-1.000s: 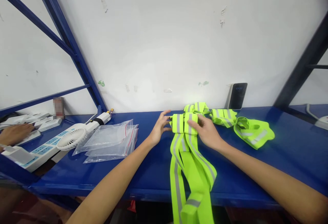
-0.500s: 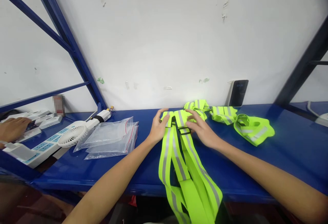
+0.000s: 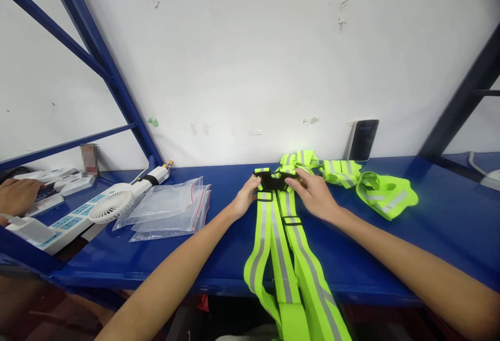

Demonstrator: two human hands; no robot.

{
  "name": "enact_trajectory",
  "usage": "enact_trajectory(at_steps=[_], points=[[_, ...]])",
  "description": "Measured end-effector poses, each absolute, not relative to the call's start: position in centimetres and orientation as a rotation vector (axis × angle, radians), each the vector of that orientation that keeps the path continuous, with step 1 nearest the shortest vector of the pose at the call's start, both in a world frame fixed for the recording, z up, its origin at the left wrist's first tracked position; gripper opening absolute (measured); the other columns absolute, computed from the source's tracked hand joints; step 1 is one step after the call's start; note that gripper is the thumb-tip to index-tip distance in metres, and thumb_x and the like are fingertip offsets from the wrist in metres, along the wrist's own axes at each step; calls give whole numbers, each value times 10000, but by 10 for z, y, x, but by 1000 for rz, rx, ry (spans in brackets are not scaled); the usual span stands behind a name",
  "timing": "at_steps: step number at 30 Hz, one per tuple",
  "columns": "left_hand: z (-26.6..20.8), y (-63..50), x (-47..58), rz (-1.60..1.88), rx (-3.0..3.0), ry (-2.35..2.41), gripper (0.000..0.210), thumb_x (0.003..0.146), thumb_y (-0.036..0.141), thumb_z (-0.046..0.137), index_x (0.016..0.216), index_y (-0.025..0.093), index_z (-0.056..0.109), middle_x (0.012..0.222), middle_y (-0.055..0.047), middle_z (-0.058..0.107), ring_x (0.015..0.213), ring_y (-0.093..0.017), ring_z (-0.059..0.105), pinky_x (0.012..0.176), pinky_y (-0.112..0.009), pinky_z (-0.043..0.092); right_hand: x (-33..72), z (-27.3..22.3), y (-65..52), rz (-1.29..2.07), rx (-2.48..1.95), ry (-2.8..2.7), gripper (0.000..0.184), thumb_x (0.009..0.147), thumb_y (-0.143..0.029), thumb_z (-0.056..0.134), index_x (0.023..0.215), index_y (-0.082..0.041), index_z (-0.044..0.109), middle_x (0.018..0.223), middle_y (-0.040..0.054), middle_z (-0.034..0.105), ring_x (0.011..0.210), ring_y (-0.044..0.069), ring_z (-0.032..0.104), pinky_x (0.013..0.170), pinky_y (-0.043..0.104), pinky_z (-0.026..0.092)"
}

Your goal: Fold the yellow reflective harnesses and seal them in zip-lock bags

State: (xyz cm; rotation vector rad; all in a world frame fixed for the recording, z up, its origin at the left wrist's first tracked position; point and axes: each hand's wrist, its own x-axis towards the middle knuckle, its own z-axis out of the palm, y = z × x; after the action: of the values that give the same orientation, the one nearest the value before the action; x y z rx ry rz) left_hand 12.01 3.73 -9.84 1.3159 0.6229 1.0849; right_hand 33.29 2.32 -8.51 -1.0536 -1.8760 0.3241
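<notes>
A neon-yellow reflective harness (image 3: pixel 282 257) with grey stripes hangs from the shelf top down over its front edge. At its upper end a dark black piece (image 3: pixel 273 181), perhaps a buckle or hook-and-loop patch, lies between my hands. My left hand (image 3: pixel 247 195) pinches the left side of that end, thumb on top. From the right, my right hand (image 3: pixel 312 191) grips the other side with thumb and fingers. Black slider buckles (image 3: pixel 292 220) sit on the straps just below. The fingertips underneath are hidden.
Rolled neon straps (image 3: pixel 340 172) and a loose bundle (image 3: pixel 387 195) lie to the right. A phone (image 3: pixel 364 140) leans against the wall. On the left are clear zip bags (image 3: pixel 167 208), a small fan (image 3: pixel 111 206), a power strip (image 3: pixel 78 216) and another person's hand (image 3: pixel 17 195).
The upper end of the harness has been turned, so its black piece now shows between my hands. The straps hang straighter, and both hands have closed in on the end.
</notes>
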Motion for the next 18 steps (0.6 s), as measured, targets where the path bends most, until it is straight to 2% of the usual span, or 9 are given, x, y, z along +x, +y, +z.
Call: enact_trajectory(at_steps=[2,4,7,10,12,14,18], points=[[-97,36,120,1146,1386,610,566,774,477,698,1258,224,551,1226,-63,634,1151,-257,581,943,-345,465,331,-86,24,524,-1055,-1761,373,920,-545,521,721,-235,460,542,-44,412,498,143,394,505,288,310],[-96,36,120,1195,1463,685,593,762,394,743,1292,243,522,1234,-50,627,1152,-239,580,961,-328,455,328,-88,25,701,-1015,-1682,419,898,-581,535,693,-236,414,527,-59,368,478,129,362,483,277,277],[-96,36,121,1198,1522,788,487,757,385,758,1178,208,589,1129,-47,665,1078,-225,613,922,-305,471,327,-89,26,784,-990,-1636,446,873,-591,565,662,-226,418,538,-65,317,488,115,312,488,272,247],[-97,35,124,1174,1397,762,403,754,403,756,1066,186,624,1061,-50,702,1001,-223,652,902,-322,485,325,-88,26,784,-971,-1612,443,865,-580,576,645,-211,468,583,-47,369,546,124,354,526,273,284],[-96,33,128,1188,1244,721,429,742,409,759,1083,187,625,1067,-60,714,985,-232,669,909,-349,490,324,-86,25,806,-959,-1584,422,864,-570,578,663,-204,517,621,-33,425,588,136,396,559,276,319],[-94,30,129,1166,1146,665,467,716,400,759,1098,161,637,1066,-87,722,990,-257,673,911,-370,493,323,-85,23,788,-971,-1545,421,855,-559,595,640,-204,521,623,-29,425,602,140,399,571,276,323],[-91,26,129,1048,1105,519,588,607,252,709,1178,141,619,1018,-95,738,924,-283,691,829,-377,519,322,-87,23,802,-987,-1443,408,838,-568,605,639,-217,547,579,-27,421,585,153,407,556,274,337]])
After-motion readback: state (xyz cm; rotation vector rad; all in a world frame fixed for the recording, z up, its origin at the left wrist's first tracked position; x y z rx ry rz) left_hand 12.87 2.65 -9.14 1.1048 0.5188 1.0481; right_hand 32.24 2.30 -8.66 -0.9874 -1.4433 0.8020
